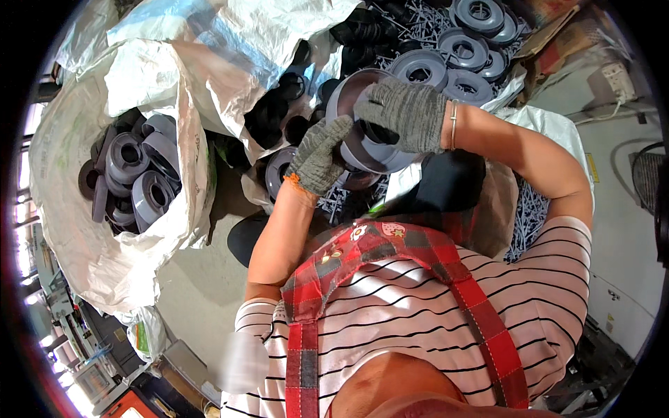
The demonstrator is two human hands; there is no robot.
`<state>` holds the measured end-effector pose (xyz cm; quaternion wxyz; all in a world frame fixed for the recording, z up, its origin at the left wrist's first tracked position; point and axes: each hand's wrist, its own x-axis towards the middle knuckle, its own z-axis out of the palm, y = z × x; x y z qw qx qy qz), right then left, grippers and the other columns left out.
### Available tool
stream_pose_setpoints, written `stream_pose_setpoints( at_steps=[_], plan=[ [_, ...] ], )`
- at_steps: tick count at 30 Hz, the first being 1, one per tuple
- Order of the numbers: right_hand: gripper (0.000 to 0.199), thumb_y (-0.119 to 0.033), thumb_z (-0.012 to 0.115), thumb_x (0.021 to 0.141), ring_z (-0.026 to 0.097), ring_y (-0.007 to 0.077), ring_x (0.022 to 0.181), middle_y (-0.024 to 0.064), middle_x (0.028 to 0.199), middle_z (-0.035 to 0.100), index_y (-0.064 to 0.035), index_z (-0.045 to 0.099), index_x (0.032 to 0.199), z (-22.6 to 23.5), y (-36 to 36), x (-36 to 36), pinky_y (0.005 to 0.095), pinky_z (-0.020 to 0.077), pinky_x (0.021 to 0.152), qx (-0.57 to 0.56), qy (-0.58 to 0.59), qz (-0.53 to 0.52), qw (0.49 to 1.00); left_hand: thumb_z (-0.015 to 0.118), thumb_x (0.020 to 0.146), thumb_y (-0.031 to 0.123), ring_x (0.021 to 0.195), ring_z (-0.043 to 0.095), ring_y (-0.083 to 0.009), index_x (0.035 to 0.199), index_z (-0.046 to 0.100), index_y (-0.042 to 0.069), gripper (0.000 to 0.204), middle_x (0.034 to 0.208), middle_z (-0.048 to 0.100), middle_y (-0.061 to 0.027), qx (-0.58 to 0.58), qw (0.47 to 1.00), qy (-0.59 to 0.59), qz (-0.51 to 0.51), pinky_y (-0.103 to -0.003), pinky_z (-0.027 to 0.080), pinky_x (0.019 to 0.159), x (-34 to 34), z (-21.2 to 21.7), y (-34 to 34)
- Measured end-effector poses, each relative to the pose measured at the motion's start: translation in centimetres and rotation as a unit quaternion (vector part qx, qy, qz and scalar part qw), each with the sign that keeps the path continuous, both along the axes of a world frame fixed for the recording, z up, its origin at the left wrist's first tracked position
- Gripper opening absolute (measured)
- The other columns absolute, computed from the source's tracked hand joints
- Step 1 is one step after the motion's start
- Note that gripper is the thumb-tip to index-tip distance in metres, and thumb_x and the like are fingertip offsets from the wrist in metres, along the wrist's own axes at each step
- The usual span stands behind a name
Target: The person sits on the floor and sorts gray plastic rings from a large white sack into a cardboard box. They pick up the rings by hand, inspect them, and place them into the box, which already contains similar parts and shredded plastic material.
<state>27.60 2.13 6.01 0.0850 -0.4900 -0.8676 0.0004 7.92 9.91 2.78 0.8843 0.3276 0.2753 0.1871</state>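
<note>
A grey round plastic part (380,159), shaped like a wide flanged ring, is held in front of my lap between both hands. My left hand (320,155), in a dark grey knit glove with an orange cuff edge, grips its left rim. My right hand (410,115), gloved the same way, curls over its upper side, and its fingertips are partly hidden inside. The part's curved upper rim shows above the hands; I cannot tell whether it is one piece or two together. Another grey ring (277,171) lies just left of my left wrist.
To the left stands an open white sack (77,230) with several grey rings (127,157). Stacked grey rings (463,50) and loose thin grey plastic pieces (421,26) lie at the far right. Black round parts (268,115) sit on white sheeting (230,52). A fan (648,177) stands at the right.
</note>
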Motion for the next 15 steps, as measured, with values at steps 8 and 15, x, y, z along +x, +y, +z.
stream_pose_setpoints(
  at_steps=[8, 15],
  plan=[
    [0.071, -0.031, 0.068, 0.065, 0.050, 0.0296, 0.109, 0.0197, 0.119, 0.048, -0.0069, 0.041, 0.125, -0.1, 0.8, -0.2, 0.0397, 0.0409, 0.091, -0.214, 0.143, -0.164, 0.952, 0.061, 0.081, 0.011, 0.088, 0.059, -0.0168, 0.108, 0.054, 0.002, 0.029, 0.099, 0.060, -0.0080, 0.014, 0.999, -0.023, 0.023, -0.029, 0.049, 0.077, 1.0, 0.1, -1.2],
    [0.056, -0.044, 0.062, 0.075, 0.062, 0.0277, 0.077, 0.0121, 0.091, 0.061, -0.0066, 0.048, 0.116, -5.6, 0.9, 1.5, 0.0385, 0.0489, 0.066, -0.148, 0.360, -0.233, 0.891, 0.066, 0.077, 0.011, 0.087, 0.058, -0.0140, 0.118, 0.046, 0.002, 0.046, 0.103, 0.057, -0.0074, 0.102, 0.992, 0.045, 0.057, -0.027, 0.050, 0.072, 1.9, -0.4, -1.1]
  ],
)
